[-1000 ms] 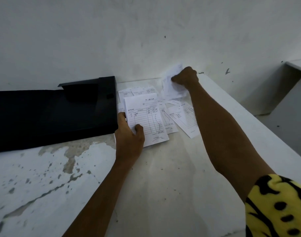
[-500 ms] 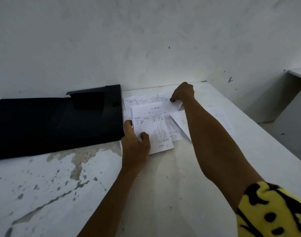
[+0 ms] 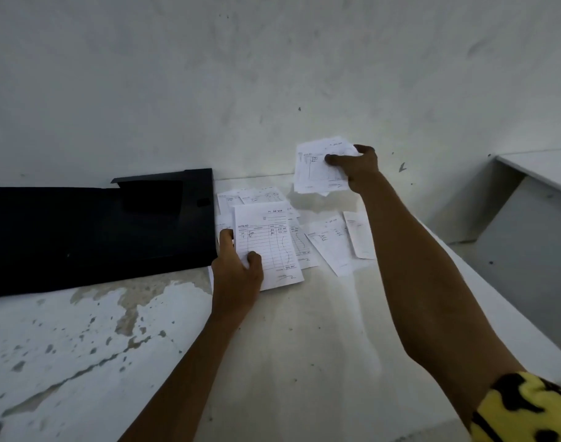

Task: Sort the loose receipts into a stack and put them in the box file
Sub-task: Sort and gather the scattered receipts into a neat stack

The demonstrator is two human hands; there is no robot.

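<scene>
The top receipt (image 3: 266, 244), a ruled form, carries a printed heading reading "NOTA NO" (the handwritten figures in its columns are too faint to make out). Writing on the other receipts (image 3: 331, 242) is illegible.

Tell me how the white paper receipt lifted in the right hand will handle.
Likely floppy: the white paper receipt bends above the right hand. Probably very light, pinched at one edge. It may slip or flutter, so support it.

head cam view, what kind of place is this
Probably a plain back room or small office used for paperwork: a worn white table with peeling paint against a bare wall, handwritten receipts scattered on it, and a black box file.
</scene>
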